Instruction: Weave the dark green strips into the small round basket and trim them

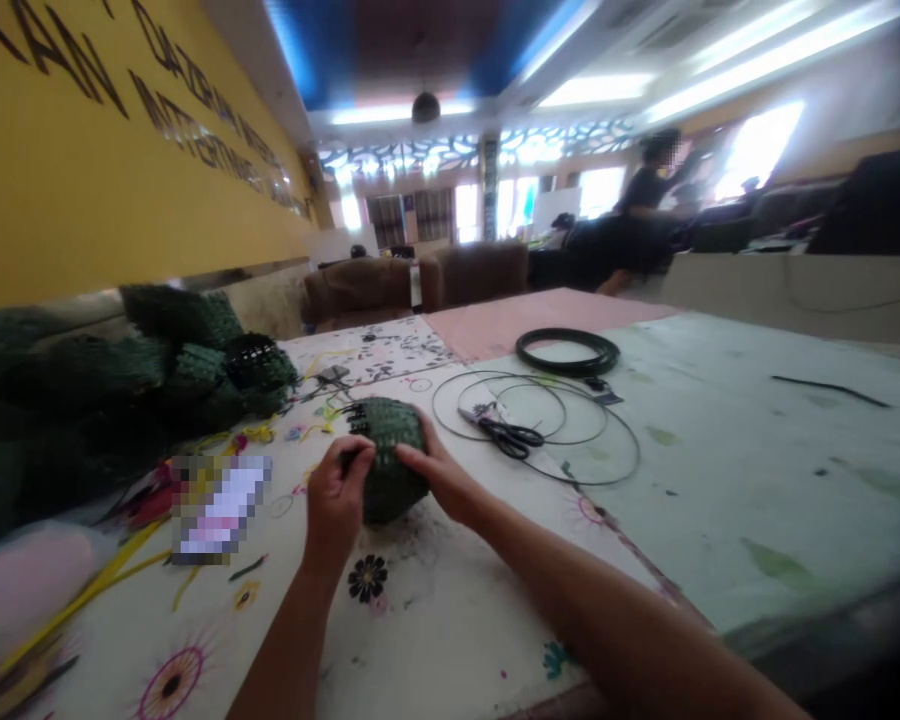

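A small dark green woven basket (391, 455) rests on the table in front of me, dome side up. My left hand (336, 500) is curled against its left side, fingers pinched on the weave or a strand there. My right hand (439, 478) lies on the basket's right side, fingers pressed against it and holding it steady. Loose dark strip ends stick out at the basket's upper left.
A pile of green woven baskets (120, 390) fills the left. Black scissors (510, 435) lie on thin wire hoops (570, 430), with a black coil (568, 350) behind. Yellow strips (82, 600) lie front left. A person (637, 215) stands far back.
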### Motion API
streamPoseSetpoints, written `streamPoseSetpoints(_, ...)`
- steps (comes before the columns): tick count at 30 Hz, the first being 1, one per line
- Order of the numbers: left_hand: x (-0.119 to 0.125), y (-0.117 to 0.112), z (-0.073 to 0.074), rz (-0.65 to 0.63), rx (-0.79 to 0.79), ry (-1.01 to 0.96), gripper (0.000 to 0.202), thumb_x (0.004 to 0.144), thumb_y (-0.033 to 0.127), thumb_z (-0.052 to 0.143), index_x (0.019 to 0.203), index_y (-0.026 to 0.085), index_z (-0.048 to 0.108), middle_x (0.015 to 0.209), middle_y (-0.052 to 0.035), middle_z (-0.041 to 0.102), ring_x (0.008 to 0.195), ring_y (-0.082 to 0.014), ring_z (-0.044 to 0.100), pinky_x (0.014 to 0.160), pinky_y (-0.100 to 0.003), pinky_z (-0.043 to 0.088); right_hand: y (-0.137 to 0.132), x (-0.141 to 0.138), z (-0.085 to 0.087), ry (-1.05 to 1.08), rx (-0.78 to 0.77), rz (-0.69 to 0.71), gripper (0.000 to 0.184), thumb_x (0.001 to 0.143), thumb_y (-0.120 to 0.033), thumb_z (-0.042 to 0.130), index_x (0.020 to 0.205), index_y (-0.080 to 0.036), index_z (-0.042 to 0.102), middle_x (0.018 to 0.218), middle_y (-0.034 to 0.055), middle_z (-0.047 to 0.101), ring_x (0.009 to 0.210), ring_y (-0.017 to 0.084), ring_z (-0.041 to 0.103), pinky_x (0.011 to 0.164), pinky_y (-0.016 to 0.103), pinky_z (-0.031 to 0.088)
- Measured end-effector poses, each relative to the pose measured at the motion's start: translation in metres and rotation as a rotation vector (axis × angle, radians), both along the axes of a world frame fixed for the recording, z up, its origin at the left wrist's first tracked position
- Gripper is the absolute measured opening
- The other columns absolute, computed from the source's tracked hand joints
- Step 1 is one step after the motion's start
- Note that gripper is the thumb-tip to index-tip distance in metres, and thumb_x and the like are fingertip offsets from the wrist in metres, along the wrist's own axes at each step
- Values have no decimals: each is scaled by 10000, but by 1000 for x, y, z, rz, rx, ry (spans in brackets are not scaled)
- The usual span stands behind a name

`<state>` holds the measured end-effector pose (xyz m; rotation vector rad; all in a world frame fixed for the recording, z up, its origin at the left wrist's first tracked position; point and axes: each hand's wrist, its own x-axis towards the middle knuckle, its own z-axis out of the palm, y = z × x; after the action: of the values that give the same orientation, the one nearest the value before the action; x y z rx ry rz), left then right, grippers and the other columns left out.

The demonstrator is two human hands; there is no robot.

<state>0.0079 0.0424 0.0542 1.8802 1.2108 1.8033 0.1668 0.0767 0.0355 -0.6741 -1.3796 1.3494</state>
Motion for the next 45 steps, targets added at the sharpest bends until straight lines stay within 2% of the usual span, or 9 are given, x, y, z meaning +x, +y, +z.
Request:
streamPoseSetpoints(5,-15,-5,12,279,179,138,140,924,286,589,976,214,697,961,-13,703,930,-153,645,895,-263,456,20,33,20,-1112,284,-470,462,1010,-451,425,1454,-328,460,1488,53,495,1351,218,455,1107,365,366)
streamPoseSetpoints(10,-30,1,17,318,-35,-12,224,861,380,646,994,200,646,895,-11,656,821,-154,614,808,-269,465,39,97,33,-1446,-76,-609,334,926,-265,599,1216,-110,650,1300,253,575,1261,403,503,996,572,418)
streamPoseSetpoints(15,-26,5,12,175,-261,-433,363,758,486,709,899,165,615,737,3,599,659,-137,566,656,-250,471,50,115,20,-1584,-251,-475,359,954,-356,605,1262,-174,582,1267,99,605,1068,229,631,891,444,550)
streamPoseSetpoints(19,-20,1,12,60,-453,-550,439,717,566,709,803,145,621,664,-9,583,625,-155,552,618,-272,468,53,114,14,-1504,-190,-484,259,857,-207,681,1112,-162,676,1165,138,670,1120,313,627,909,473,508)
streamPoseSetpoints(23,-26,-7,20,55,-269,-380,333,804,509,650,823,178,618,709,7,575,667,-145,536,660,-258,452,53,116,20,-1251,-107,-535,331,723,-125,682,1052,-146,709,1052,173,700,1108,382,632,856,441,490)
streamPoseSetpoints(30,-30,-10,22,89,-214,139,247,889,393,551,786,188,642,722,5,596,712,-143,529,695,-245,395,44,103,27,-497,-90,-278,518,803,-429,585,1247,-172,513,806,29,646,635,147,622,609,269,489)
streamPoseSetpoints(34,-13,-2,7,139,-282,-176,285,875,383,505,701,180,607,701,-9,592,711,-152,549,662,-246,412,27,85,37,-245,-103,-102,476,705,-607,665,852,-174,532,667,2,550,490,102,483,471,258,390)
streamPoseSetpoints(39,5,1,0,-47,-486,-655,288,751,458,633,736,185,541,666,4,595,617,-151,582,552,-241,447,-3,60,53,-56,-160,147,361,708,-366,759,939,-174,560,811,61,674,685,202,667,645,337,535)
streamPoseSetpoints(45,3,1,9,-134,-395,-993,415,608,442,784,790,161,539,752,-5,625,726,-166,641,606,-261,506,-22,43,49,0,-147,386,408,736,-320,731,1095,-201,579,910,48,670,795,205,666,805,399,546)
